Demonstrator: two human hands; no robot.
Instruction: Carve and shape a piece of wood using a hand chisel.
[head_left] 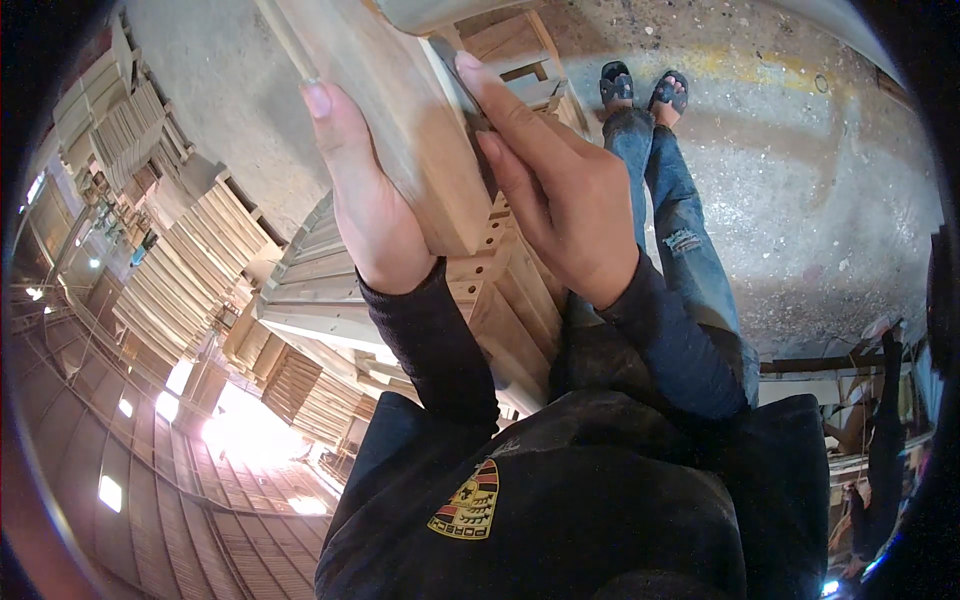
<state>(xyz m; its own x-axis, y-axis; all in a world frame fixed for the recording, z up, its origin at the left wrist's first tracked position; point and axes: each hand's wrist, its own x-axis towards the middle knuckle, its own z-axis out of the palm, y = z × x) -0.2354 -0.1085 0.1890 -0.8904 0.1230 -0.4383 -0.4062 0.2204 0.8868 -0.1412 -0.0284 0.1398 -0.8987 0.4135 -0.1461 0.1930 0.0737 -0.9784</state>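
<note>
A long, smooth pale wooden board (420, 130) runs from the top of the view toward my body. My left hand (375, 215) grips its left edge. One finger stretches along the edge, and the other fingers are hidden. On the board's right side, my right hand (570, 185) has its fingers closed on a thin, dark flat piece (458, 85) pressed to the wood. What that piece is cannot be made out. Beneath the board's near end are stacked wooden pieces with drilled holes (490, 265).
Stacks of wooden slats (195, 270) stand on the left, with more panels (315, 255) close to my left forearm. An open wooden frame (510, 60) lies beyond my right hand. My sandalled feet (640, 90) are on the speckled concrete floor (810, 200) at right.
</note>
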